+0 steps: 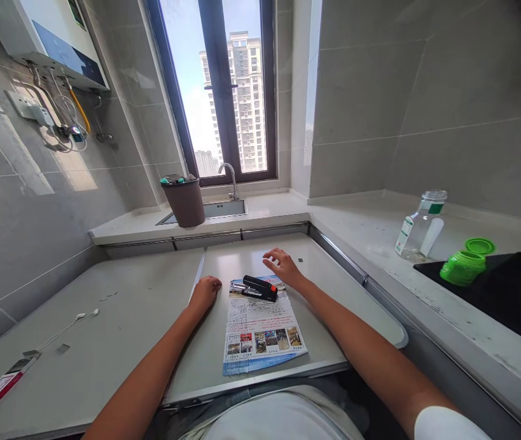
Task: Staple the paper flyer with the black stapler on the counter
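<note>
Right hand (282, 267) is loosely open, nothing in it, just beyond the stapler (260, 289). That's lying on the leaflet's (260, 321) far end. Left hand (206, 291) is curled on the surface (237, 260) (can't tell if it's gripping anything).

The one view looks forward and down from the person's head: the tabletop (118, 336) lies near across the lower frame, left hand (205, 291) and right hand (283, 267) just below mid-frame, the window (217, 91) farther off at upper centre.
</note>
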